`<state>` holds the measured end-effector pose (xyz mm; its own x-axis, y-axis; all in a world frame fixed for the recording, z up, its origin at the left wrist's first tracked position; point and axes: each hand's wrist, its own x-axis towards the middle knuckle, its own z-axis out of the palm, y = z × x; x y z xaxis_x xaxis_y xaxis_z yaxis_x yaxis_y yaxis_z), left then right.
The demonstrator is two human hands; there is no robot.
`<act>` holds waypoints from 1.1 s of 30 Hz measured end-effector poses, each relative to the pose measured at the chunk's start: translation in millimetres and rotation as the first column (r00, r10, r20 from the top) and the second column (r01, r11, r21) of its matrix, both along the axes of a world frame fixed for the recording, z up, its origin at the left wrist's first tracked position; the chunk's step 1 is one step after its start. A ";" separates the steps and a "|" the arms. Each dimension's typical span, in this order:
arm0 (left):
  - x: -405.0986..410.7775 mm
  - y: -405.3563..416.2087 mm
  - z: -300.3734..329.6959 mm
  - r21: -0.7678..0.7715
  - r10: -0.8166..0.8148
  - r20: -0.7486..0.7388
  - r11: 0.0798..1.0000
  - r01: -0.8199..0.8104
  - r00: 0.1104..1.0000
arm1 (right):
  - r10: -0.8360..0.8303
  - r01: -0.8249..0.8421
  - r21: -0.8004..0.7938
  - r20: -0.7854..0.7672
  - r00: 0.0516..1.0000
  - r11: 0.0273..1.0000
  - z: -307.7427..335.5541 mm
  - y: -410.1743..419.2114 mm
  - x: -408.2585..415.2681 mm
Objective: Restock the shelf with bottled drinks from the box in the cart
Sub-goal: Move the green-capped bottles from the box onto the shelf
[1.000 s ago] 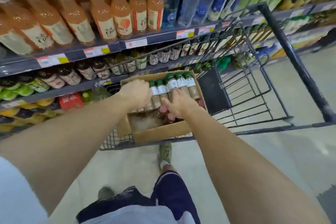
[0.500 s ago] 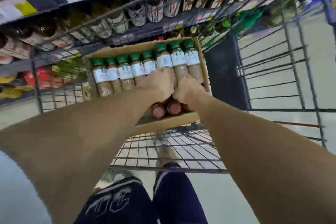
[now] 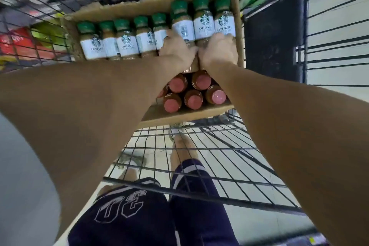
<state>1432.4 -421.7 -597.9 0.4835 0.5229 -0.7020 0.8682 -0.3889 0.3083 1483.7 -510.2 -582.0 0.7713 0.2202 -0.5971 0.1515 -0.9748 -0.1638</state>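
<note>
Both hands (image 3: 199, 52) grip green-capped bottles (image 3: 203, 22); pink-capped bottles (image 3: 192, 91) nearer; wire cart (image 3: 199, 158) around.

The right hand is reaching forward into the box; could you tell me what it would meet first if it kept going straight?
The right hand already seems to touch the green-capped bottles; past them comes the box's far wall.

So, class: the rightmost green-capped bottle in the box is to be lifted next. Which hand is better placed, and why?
Right. The right hand already lies on the rightmost green-capped bottle by the box wall; the left hand sits further left, over its neighbours.
</note>
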 end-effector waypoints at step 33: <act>-129.4 141.2 174.4 -0.102 0.259 0.413 0.966 -0.239 0.873 | -0.184 0.175 0.432 -0.020 0.983 0.885 141.3 90.3 -125.4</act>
<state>1303.0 -280.4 -423.4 0.5957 0.6371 -0.4891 0.7198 -0.1533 0.6770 1358.3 -419.9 -440.7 0.8333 0.3083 -0.4589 -0.0116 -0.8201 -0.5720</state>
